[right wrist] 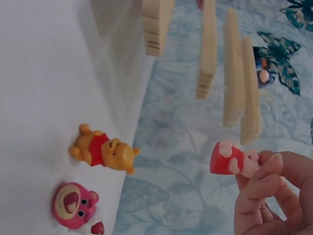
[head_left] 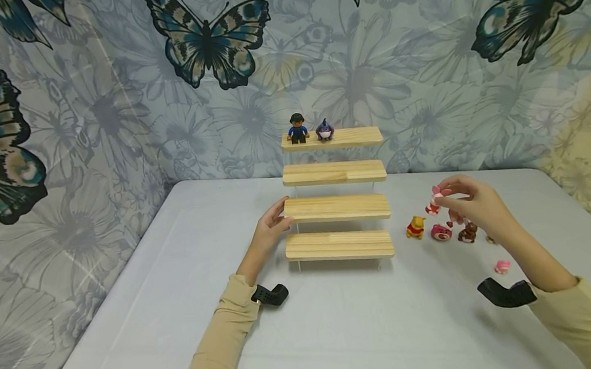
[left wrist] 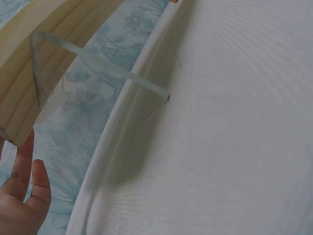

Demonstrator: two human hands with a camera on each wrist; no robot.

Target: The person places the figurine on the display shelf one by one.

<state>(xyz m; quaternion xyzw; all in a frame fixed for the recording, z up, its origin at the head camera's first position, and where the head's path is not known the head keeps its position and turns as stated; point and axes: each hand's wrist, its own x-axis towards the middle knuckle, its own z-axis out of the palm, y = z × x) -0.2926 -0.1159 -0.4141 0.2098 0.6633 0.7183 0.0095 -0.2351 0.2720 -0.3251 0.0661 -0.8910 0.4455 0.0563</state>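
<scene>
My left hand (head_left: 269, 227) holds the left end of a four-tier wooden display shelf (head_left: 336, 207), at the second step from the bottom. The left wrist view shows fingers (left wrist: 41, 186) by the plank's end. Held up above the table at right, a small pink-and-red piglet figurine (right wrist: 228, 159) is pinched by the head between the thumb and fingers of my right hand (head_left: 473, 200). Below it stand a yellow bear figurine (head_left: 415, 227) in a red shirt, a pink bear figurine (head_left: 441, 232) and a brown figurine (head_left: 468, 232). My right hand partly hides others.
On the top step stand a dark-haired toy figure (head_left: 298, 128) in blue and a purple donkey-like figurine (head_left: 325, 130). A small pink figurine (head_left: 502, 267) lies nearer the front on the white table (head_left: 374, 331). Butterfly-patterned cloth (head_left: 247, 124) hangs behind.
</scene>
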